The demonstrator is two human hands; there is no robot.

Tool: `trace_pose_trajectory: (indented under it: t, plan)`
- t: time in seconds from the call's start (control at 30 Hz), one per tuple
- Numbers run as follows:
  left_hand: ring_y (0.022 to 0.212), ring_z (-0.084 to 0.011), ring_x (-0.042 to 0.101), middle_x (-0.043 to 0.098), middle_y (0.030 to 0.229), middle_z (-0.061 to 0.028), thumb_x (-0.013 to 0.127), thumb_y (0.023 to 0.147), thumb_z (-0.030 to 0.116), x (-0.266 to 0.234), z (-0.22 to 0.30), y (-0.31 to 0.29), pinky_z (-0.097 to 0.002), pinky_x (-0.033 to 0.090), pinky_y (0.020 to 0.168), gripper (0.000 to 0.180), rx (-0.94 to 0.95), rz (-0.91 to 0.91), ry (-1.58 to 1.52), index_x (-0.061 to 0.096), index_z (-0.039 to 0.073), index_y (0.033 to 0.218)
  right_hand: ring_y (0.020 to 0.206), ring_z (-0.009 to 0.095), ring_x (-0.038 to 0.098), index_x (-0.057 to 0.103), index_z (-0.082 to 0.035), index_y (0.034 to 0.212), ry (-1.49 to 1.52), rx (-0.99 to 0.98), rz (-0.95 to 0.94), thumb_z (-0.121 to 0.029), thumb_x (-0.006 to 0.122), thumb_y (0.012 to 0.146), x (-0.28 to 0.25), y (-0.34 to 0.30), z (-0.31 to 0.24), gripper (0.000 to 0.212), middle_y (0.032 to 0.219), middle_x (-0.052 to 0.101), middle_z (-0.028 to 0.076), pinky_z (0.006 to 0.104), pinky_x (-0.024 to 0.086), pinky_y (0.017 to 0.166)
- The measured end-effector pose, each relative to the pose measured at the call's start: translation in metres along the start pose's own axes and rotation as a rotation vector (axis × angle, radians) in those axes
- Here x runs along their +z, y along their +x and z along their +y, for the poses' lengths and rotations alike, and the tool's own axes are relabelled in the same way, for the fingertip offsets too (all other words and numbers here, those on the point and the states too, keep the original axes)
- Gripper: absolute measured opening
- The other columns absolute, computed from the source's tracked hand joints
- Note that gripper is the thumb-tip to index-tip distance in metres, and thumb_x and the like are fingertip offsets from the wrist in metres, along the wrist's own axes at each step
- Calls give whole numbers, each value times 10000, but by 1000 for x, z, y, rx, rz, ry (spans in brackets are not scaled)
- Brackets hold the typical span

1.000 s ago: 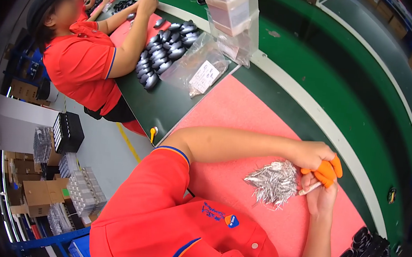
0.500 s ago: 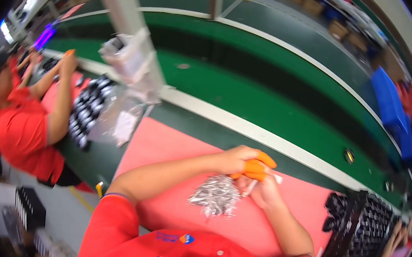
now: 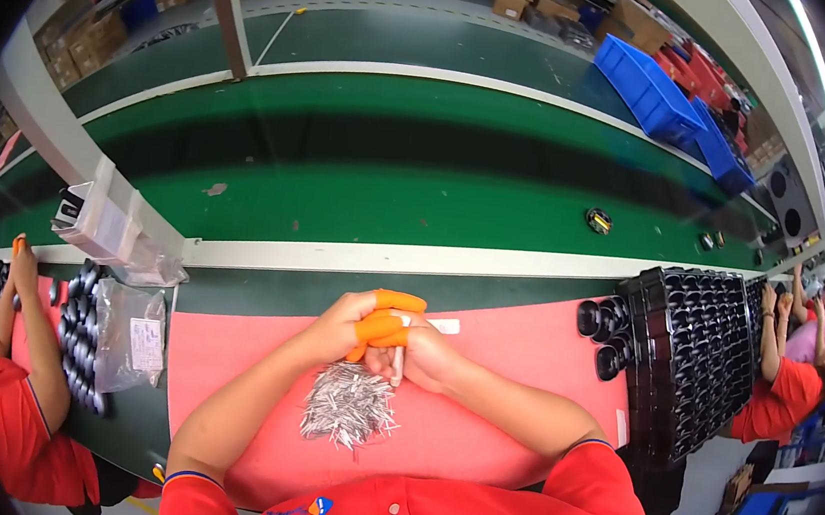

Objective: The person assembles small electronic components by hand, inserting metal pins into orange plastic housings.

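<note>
My left hand [image 3: 332, 330] and my right hand [image 3: 430, 360] are pressed together above the pink mat [image 3: 519, 389], with orange finger cots [image 3: 387, 329] on some fingers. The fingers of both are closed and overlap, so anything between them is hidden. A narrow pale strip shows by the right fingers; I cannot tell whether it is tape or a held part. Just below my hands lies a loose heap of thin silver metal pins [image 3: 348, 410]. A small white label [image 3: 444, 326] rests on the mat behind the right hand.
Stacked black trays [image 3: 689, 357] stand at the right, beside several black round parts [image 3: 605, 321]. A plastic bag [image 3: 132, 324] and rows of shiny dark parts [image 3: 82, 343] lie left, near a co-worker [image 3: 20, 407]. Beyond the pale rail runs a green conveyor belt [image 3: 338, 199].
The view has turned to the right and levelled, so the scene sits further left. My hands stay together beside the pin heap, their fingers slightly shifted.
</note>
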State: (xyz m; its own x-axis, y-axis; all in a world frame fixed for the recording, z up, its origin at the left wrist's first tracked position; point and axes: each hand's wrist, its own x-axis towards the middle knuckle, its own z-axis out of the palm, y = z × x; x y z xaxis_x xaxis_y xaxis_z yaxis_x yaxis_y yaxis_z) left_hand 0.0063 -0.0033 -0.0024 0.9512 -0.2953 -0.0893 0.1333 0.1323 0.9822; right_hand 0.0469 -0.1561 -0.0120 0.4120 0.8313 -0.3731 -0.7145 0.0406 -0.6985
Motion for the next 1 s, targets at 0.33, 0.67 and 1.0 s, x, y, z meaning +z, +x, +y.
trace_pose_trajectory:
  t: [0.33, 0.67, 1.0]
  plan:
    - [665, -138, 638, 646, 930, -114, 473, 958, 193, -5, -6, 0, -245, 528, 591, 361, -50, -36, -52, 510, -20, 1248, 454, 111, 544, 576, -39, 898, 12, -36, 15, -131, 492, 882, 2, 0, 1, 125, 606, 599, 81, 216, 419, 406]
    - [593, -154, 640, 642, 783, -108, 496, 946, 193, 1, -1, 1, -243, 514, 531, 368, -62, -39, -80, 510, -12, 1251, 436, 111, 534, 564, -50, 899, 8, -44, 34, -128, 474, 886, 1, -1, 2, 119, 598, 595, 77, 219, 411, 388]
    - [599, -77, 579, 645, 936, -93, 495, 943, 195, 1, -5, 0, -205, 463, 485, 366, 38, 43, 9, 521, -2, 1250, 526, 154, 596, 586, -59, 930, -23, 14, 15, -218, 477, 912, -4, 2, 5, 193, 632, 614, 81, 242, 448, 445]
